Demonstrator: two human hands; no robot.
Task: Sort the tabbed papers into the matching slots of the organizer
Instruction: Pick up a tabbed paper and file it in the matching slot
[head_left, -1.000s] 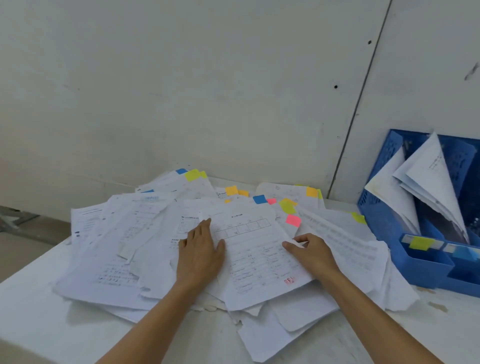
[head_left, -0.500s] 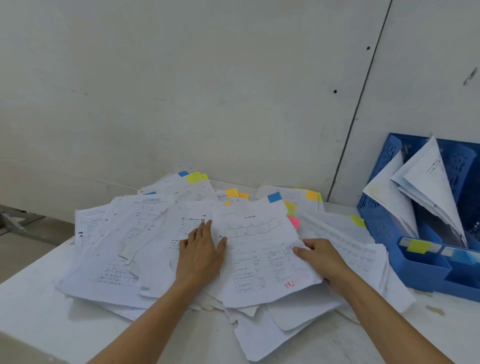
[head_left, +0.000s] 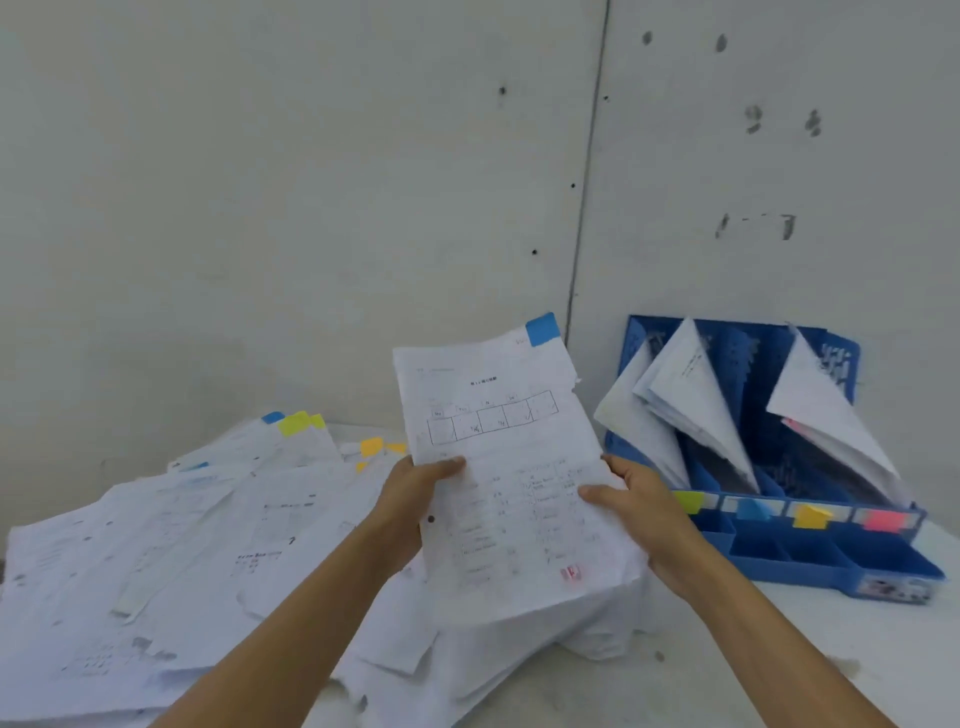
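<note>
- My left hand pinches the left edge of the sheet, with the thumb on the front; my right hand pinches the right edge in the same way.
- The sheet is in the air over the pile, with its blue tab at the top right corner.
- The organizer stands at the right, apart from the sheet.
- Bare table shows in front of the organizer.

The person's left hand and right hand are bare, and both forearms run uncovered to the lower edge.
</note>
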